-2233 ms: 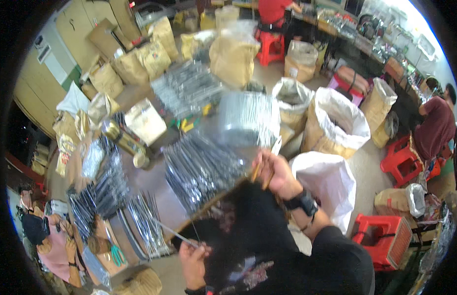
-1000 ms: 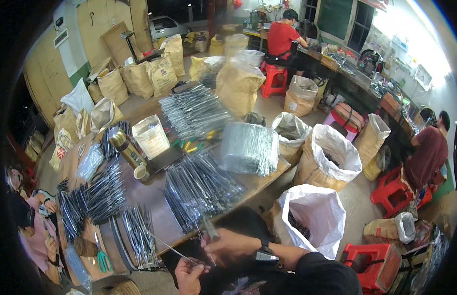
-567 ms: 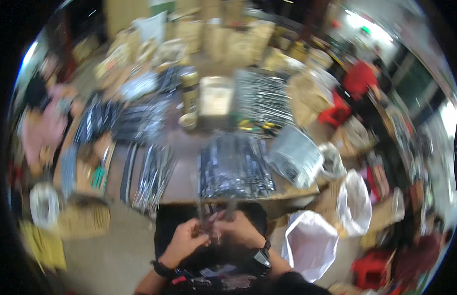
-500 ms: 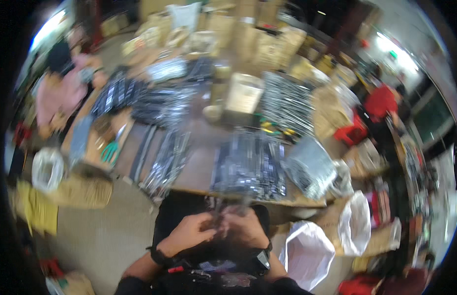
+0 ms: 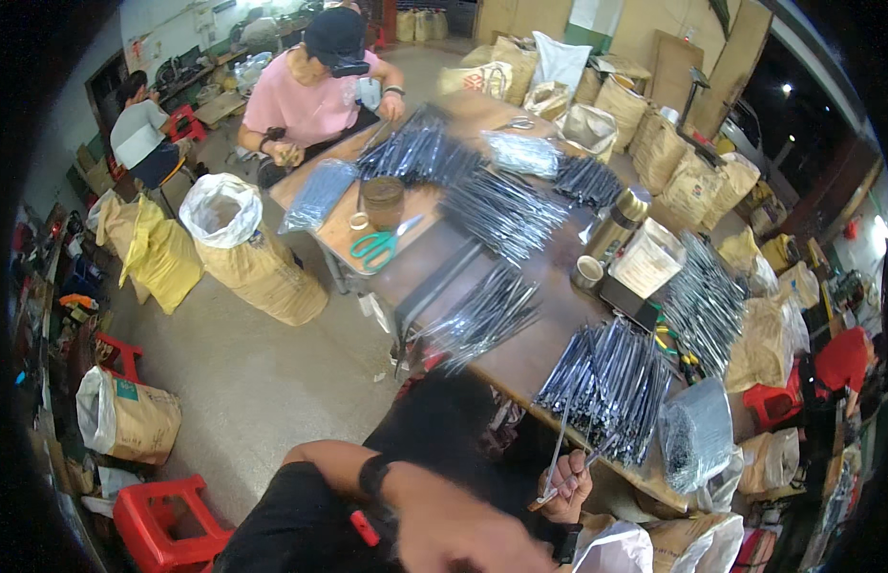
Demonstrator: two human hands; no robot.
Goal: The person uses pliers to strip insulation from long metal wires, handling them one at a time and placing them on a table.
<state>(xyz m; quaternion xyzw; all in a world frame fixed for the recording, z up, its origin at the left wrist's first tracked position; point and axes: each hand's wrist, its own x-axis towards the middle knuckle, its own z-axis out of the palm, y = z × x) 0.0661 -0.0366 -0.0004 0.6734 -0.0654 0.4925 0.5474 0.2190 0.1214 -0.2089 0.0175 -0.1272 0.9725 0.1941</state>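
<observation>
My right hand [image 5: 566, 489] is in front of the table's near edge, its fingers closed on thin metal strips [image 5: 560, 435]. One strip points up and another sticks out toward the table. My left hand [image 5: 468, 527] reaches across my lap, below and left of the right one. Motion smears it, and its fingers cannot be made out. Just beyond my right hand, a pile of thin dark rods [image 5: 606, 382] lies on the table [image 5: 520, 368]. Another bundle of rods [image 5: 487, 315] lies to its left, its ends over the near edge.
Green-handled scissors [image 5: 373, 250], a brown jar [image 5: 384, 202] and a steel flask [image 5: 623, 224] stand or lie on the table. A plastic-wrapped pack [image 5: 697, 435] sits at the right edge. A person in pink [image 5: 306, 95] works across the left corner. Sacks [image 5: 258, 253] and a red stool [image 5: 172, 520] occupy the left floor.
The view has swung left, so the table appears farther right. My hands were together at my lap; now they are apart, the right one holding strips up and the left one lower and blurred.
</observation>
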